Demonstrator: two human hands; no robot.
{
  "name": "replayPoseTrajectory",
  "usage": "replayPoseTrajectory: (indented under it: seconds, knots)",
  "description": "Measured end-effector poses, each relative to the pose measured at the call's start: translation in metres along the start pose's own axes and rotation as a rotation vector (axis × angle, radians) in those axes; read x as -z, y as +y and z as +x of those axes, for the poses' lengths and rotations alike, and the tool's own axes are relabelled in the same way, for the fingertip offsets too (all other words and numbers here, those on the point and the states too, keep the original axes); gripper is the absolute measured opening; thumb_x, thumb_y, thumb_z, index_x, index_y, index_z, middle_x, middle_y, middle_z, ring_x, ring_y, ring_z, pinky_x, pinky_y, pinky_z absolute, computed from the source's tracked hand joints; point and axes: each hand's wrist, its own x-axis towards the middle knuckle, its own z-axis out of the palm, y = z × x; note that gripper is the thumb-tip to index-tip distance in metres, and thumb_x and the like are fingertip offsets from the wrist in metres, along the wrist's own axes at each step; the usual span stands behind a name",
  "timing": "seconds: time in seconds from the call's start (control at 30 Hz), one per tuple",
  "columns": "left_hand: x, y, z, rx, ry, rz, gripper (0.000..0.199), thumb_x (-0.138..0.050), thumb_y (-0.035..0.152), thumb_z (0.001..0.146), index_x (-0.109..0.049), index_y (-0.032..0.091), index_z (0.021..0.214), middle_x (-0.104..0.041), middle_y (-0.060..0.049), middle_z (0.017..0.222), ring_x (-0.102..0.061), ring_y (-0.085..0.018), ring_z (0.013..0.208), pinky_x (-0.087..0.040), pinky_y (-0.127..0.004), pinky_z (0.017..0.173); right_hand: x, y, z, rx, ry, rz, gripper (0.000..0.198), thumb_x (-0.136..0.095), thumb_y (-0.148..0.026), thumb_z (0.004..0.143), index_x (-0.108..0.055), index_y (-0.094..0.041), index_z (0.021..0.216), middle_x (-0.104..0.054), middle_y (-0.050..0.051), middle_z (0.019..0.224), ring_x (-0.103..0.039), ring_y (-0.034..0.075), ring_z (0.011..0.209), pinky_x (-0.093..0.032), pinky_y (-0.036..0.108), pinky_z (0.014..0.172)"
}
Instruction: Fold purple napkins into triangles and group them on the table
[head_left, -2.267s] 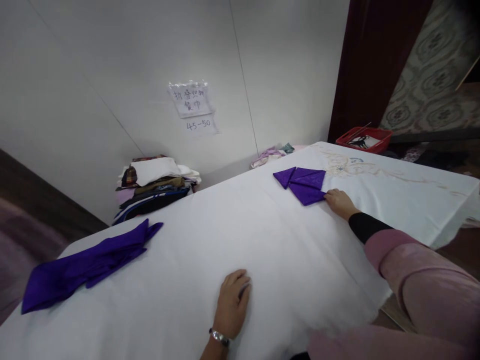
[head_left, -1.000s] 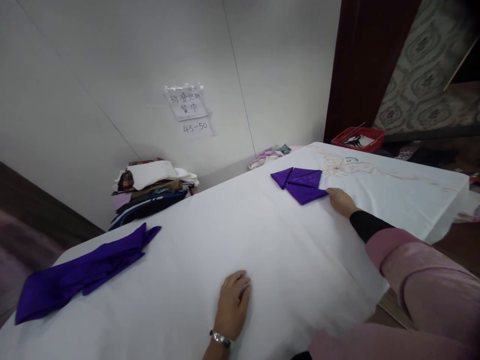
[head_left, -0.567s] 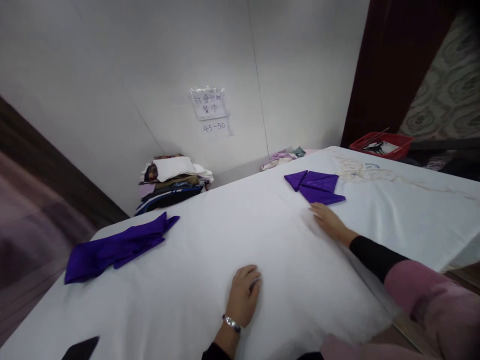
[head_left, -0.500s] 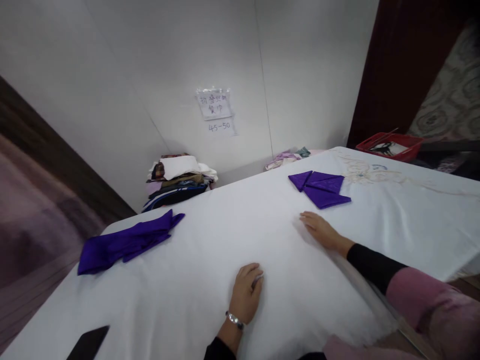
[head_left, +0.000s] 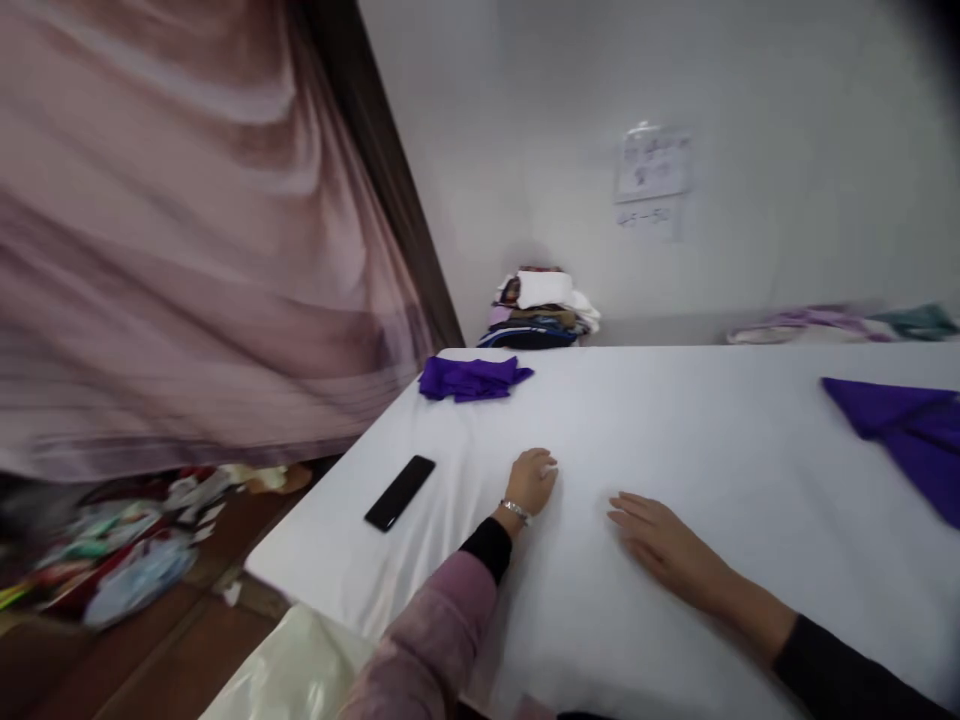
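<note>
My left hand [head_left: 531, 480], with a silver bracelet at the wrist, rests on the white tablecloth [head_left: 660, 420], its fingers loosely bent and holding nothing. To its right, my right hand [head_left: 667, 548] reaches over the cloth with fingers stretched out, also with nothing in it. Beyond my left hand, a crumpled purple cloth [head_left: 472, 379] lies at the far left corner of the table. A folded purple cloth [head_left: 907, 420] lies at the right, partly cut off by the picture's edge.
A black phone [head_left: 400, 493] lies near the table's left edge. Behind the table are a pile of folded clothes [head_left: 540, 310] and more fabric [head_left: 817, 322]. A pink curtain [head_left: 187, 230] hangs at the left, with plastic bags [head_left: 142, 575] on the floor below it.
The view has swung left, bringing the curtain and the whole phone into sight. My right hand has come away from the folded purple cloth, closer to my left hand.
</note>
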Motion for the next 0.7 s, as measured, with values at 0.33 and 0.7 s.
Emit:
replayPoseTrajectory:
  seconds: [0.33,0.7]
  knots:
    - [0.051,-0.101,0.065,0.355,0.163,0.186,0.023,-0.058,0.011,0.08,-0.063,0.012,0.102,-0.058,-0.013,0.116,-0.054,-0.023,0.108,-0.042,-0.036,0.095,-0.041,0.03,-0.022,0.017,0.046,-0.033,0.067,-0.056,-0.032,0.078,-0.031,-0.052,0.137,-0.05,-0.004,0.133,-0.049,0.032,0.118,-0.05,0.057,0.089]
    - [0.038,-0.085,0.16,0.318,0.15,0.25,0.035,-0.049,0.016,0.087,-0.055,0.018,0.121,-0.05,-0.011,0.131,-0.053,-0.021,0.113,-0.041,-0.031,0.096,-0.027,0.011,-0.014,-0.036,-0.008,-0.01,0.069,-0.052,-0.03,0.079,-0.026,-0.053,0.138,-0.049,-0.005,0.133,-0.05,0.031,0.118,-0.051,0.055,0.09]
